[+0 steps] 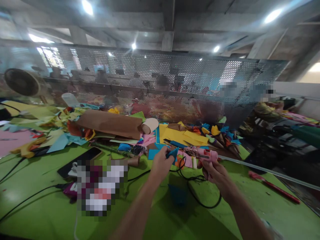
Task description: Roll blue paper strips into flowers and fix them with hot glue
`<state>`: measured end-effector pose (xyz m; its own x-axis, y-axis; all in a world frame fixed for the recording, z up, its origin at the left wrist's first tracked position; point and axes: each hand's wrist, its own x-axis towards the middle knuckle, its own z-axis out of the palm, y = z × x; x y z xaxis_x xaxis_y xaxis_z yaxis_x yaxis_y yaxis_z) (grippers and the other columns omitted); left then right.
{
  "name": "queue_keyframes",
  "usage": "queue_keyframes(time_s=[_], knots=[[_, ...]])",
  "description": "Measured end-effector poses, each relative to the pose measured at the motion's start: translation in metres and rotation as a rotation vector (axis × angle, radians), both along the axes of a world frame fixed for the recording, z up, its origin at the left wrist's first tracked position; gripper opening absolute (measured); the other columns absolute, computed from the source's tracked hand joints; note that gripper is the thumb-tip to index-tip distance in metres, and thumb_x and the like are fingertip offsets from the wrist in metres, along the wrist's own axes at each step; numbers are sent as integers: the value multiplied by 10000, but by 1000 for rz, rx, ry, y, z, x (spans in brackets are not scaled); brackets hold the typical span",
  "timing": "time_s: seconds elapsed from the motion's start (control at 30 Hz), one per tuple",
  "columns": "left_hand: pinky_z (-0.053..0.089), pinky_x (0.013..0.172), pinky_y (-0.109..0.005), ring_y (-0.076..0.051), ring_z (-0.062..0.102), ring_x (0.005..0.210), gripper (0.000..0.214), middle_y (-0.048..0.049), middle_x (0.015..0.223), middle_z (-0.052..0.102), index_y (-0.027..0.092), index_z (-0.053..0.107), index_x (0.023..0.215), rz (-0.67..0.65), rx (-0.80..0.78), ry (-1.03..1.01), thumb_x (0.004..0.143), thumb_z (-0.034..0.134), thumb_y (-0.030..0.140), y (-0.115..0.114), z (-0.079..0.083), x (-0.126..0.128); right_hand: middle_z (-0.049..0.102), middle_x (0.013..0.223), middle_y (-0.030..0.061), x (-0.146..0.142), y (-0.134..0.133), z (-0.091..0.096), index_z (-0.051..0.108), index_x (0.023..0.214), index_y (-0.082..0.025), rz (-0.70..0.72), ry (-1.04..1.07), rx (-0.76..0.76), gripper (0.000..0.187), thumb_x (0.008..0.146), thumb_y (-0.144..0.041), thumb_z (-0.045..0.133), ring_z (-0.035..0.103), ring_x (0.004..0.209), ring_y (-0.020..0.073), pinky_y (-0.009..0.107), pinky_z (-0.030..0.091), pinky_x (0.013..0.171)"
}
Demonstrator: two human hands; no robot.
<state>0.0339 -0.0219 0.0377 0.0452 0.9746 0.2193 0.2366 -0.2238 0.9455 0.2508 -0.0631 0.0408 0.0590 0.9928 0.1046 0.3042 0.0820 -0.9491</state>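
My left hand (160, 162) is closed on a small folded piece of blue paper (173, 154), pinched between thumb and fingers. To its right, my right hand (214, 174) grips a pink glue gun (208, 154), its nozzle end pointing left towards the blue paper. The nozzle and paper are close, but I cannot tell whether they touch. A black cord (217, 202) loops over the table below the glue gun. Another dark blue paper piece (178, 195) lies on the green table (160, 216) between my forearms. A long clear strip (265, 170) runs right from behind the glue gun.
Yellow paper sheets (175, 135), a brown paper roll (110, 123) and coloured paper flowers (225, 133) crowd the back. A phone (80, 161) lies left, a red pen-like stick (282, 191) right. Behind stand a perforated metal screen (150, 76) and a fan (22, 82). A person sits far right.
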Motion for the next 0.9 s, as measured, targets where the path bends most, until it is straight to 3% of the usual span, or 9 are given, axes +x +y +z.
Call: queue_keyframes(time_s=[0.43,0.9], knots=[[283,563,-248,-127,439,618,85,36,647,485,208,484,722,-25,16,15,761,514,139,2,-5,-1,536,565,-13,3,1,-6,664,808,-176,12,48,-18,503,771,-677,632,417,497,117,244,296,458],[266,580,-255,-128,442,614,103,35,654,505,208,482,710,-6,38,52,765,523,132,0,0,1,496,505,-16,3,3,-8,640,709,-178,-25,26,-15,544,727,-722,634,415,481,121,249,284,445]])
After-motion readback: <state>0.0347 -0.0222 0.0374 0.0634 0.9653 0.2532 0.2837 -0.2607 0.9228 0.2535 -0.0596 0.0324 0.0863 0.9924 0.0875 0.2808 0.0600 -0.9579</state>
